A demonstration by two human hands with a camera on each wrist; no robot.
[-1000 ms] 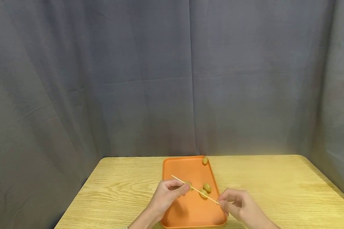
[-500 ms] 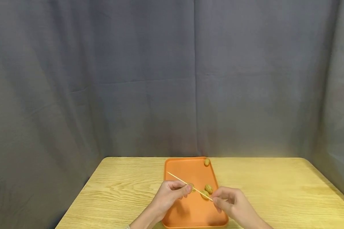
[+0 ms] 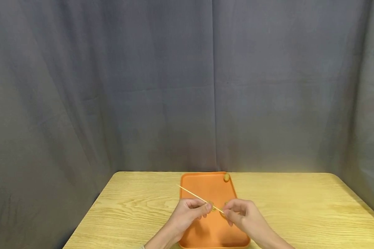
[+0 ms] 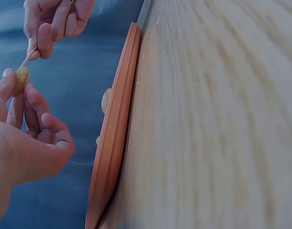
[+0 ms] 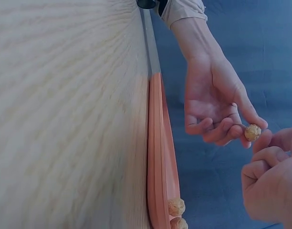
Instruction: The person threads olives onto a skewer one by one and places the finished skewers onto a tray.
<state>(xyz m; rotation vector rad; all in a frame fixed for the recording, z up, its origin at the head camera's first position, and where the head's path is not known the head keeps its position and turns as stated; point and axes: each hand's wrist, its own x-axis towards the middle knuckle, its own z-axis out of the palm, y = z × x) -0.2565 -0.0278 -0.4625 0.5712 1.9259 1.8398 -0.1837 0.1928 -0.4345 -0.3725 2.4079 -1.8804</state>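
A thin pale wooden skewer (image 3: pixel 191 194) slants over the orange tray (image 3: pixel 205 185), its pointed end up and to the left. My left hand (image 3: pixel 187 212) pinches a wrinkled tan oval ball (image 4: pixel 21 81) between thumb and fingers, with the skewer meeting it. How far the skewer goes through the ball is hard to tell. Close by on the right, my right hand (image 3: pixel 243 214) pinches the skewer's other end between thumb and fingers. Both hands are raised above the tray. In the right wrist view, the ball (image 5: pixel 252 132) sits at the left hand's fingertips.
One similar ball (image 3: pixel 226 177) lies in the tray's far right corner. Two balls are visible along the tray in the right wrist view, the upper ball (image 5: pixel 176 206) and the lower ball (image 5: pixel 179 223). A wooden table (image 3: pixel 299 204) lies beneath, with a grey curtain (image 3: pixel 162 103) behind.
My right hand has moved left, closer to my left hand. The skewer has slid leftward with it, its point now farther past the left hand. The view has shifted slightly.
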